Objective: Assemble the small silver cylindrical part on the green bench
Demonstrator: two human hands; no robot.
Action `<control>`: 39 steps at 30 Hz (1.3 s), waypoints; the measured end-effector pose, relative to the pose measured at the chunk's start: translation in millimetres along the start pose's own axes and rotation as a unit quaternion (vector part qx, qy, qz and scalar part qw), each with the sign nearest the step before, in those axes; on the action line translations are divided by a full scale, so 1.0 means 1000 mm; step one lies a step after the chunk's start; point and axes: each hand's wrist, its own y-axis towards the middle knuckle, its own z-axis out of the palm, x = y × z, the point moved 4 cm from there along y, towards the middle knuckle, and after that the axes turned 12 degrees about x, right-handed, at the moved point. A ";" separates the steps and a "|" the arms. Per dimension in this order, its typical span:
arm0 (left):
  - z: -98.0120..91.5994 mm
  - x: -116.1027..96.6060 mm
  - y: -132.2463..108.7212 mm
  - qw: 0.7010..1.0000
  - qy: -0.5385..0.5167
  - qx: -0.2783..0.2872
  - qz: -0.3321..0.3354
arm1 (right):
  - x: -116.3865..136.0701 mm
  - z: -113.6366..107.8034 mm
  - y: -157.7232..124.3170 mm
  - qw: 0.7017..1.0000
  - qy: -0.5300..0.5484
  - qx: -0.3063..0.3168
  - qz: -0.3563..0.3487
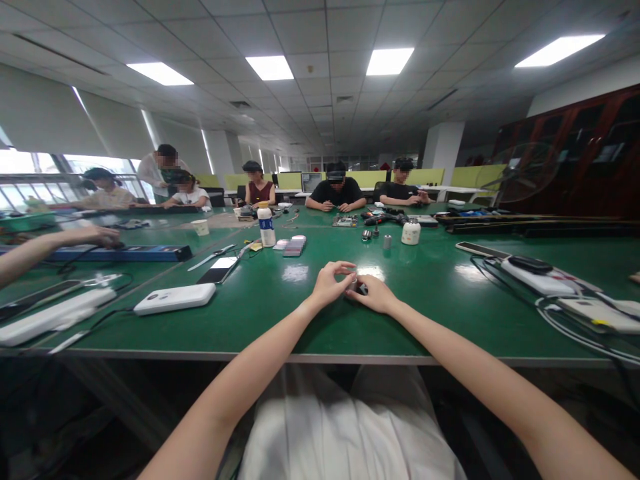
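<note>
Both my hands meet on the green table [280,313] just ahead of me. My left hand [330,283] is curled, with thumb and fingertips pinched together over a small dark part [361,289]. My right hand [375,293] is closed round the same small part from the right, resting on the table. The part is mostly hidden by my fingers and too small to name.
A white power bank [175,298] and a phone [219,270] lie to the left, a white bottle [267,227] and small boxes [293,247] further back. Cables and chargers [560,287] lie to the right. Several people sit at the far side; another person's arm [45,247] reaches in at left.
</note>
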 end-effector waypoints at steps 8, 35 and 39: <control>-0.004 -0.007 -0.001 0.999 0.039 -0.006 -0.014 | 0.001 -0.001 0.000 1.000 0.005 0.003 -0.006; -0.043 0.066 -0.003 0.963 0.119 -0.050 -0.237 | 0.009 -0.003 -0.003 1.000 -0.031 -0.001 -0.001; -0.040 0.060 -0.001 0.967 0.107 -0.061 -0.223 | 0.009 -0.003 -0.003 1.000 -0.029 -0.003 0.000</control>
